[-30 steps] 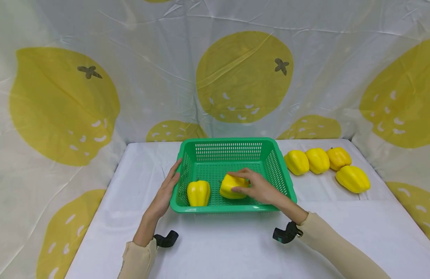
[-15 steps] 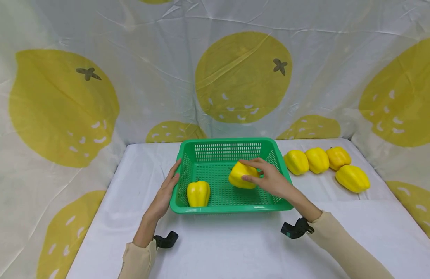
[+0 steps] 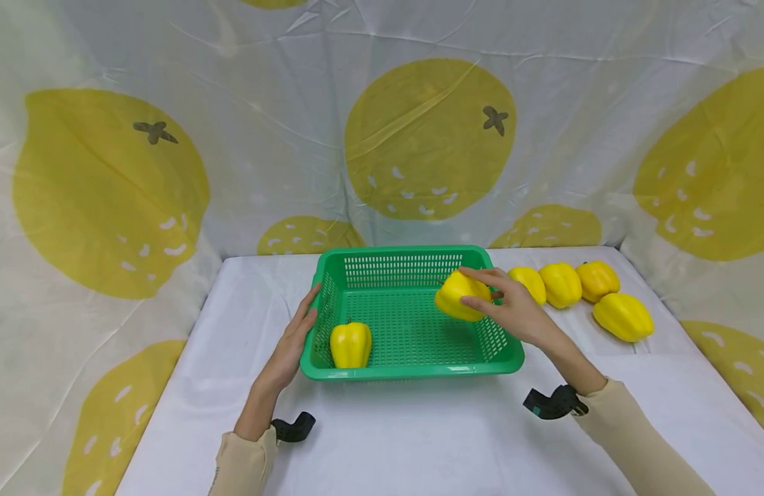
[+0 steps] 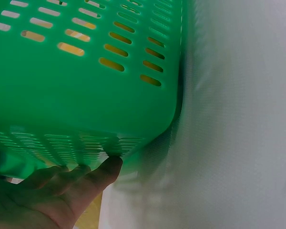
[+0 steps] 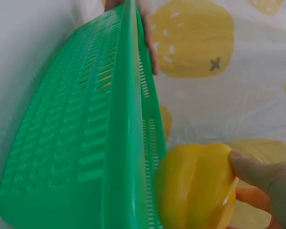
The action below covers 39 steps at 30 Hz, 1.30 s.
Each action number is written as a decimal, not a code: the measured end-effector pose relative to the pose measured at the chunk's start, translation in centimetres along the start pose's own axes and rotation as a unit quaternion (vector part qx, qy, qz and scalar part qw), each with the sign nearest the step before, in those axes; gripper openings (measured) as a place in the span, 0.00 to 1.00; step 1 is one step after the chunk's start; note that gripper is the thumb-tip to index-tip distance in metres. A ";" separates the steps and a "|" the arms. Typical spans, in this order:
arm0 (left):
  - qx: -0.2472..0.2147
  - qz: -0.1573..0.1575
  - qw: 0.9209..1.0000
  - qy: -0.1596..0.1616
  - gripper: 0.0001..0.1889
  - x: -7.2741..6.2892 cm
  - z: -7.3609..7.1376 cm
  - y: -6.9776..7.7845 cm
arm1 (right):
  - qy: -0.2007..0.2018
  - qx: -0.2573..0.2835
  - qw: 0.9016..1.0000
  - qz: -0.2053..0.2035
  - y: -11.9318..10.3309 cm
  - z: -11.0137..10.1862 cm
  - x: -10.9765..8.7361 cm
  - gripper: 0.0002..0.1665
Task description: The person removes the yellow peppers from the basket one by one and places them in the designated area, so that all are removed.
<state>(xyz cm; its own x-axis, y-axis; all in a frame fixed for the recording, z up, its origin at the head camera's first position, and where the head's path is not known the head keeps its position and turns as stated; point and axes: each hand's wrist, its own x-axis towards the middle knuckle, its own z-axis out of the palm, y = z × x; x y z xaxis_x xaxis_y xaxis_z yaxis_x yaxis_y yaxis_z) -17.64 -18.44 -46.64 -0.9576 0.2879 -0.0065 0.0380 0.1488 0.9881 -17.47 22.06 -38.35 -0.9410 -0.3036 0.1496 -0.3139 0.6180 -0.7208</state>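
Note:
My right hand [image 3: 519, 311] pinches a yellow bell pepper [image 3: 459, 297] between thumb and fingers, over the right part of a green plastic basket [image 3: 413, 373]. In the right wrist view this pepper [image 5: 195, 186] shows above the basket's rim, with the thumb against its side. My left hand [image 3: 290, 348] rests along the basket's left outer side. The left wrist view has its straight fingers [image 4: 93, 183] touching the slotted wall. Another yellow bell pepper [image 3: 350, 344] stands inside the basket at the front left corner.
Several yellow bell peppers [image 3: 623, 317] lie on the white tablecloth [image 3: 382, 427] to the right of the basket; my right hand partly covers the nearest one. A lemon-print curtain [image 3: 431, 138] hangs behind the table and along both sides.
My right hand has lifted the pepper from the basket's middle and carried it right and away from me, toward the right wall. The left hand and basket have stayed in place.

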 end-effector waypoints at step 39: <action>0.005 -0.008 1.000 0.001 0.28 0.0 -0.1 0.1 | 0.138 -0.081 0.978 0.133 7.5 -6.5 -7.0 0.39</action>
<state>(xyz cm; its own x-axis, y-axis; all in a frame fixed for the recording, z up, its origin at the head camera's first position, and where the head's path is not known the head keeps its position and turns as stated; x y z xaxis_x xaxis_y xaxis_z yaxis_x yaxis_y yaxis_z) -17.61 -18.49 -46.54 -0.9590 0.2827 -0.0215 0.0259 0.1628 0.9863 -14.06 33.54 -40.46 -0.9831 0.0771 0.1658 -0.0490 0.7622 -0.6455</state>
